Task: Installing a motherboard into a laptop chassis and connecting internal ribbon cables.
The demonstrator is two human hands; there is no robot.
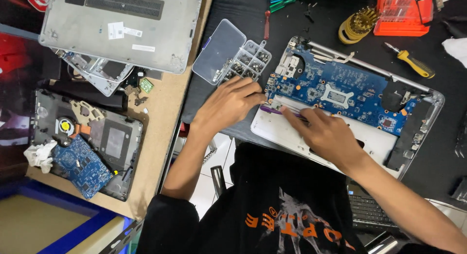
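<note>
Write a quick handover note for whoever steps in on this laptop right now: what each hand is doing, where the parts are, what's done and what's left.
Left hand: fingertips steady the left edge of the blue circuit board.
Right hand: holds a purple screwdriver, tip at that same edge.
Board sits in the open silver laptop shell.
Open screw box lies just above the left hand; yellow screwdriver lies upper right.
Done: bottom cover off.
Left: work at the board's left edge is under way; I can't tell which screws are in.

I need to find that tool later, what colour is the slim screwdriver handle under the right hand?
Purple, clearest in the head view, beneath the right hand.
</note>
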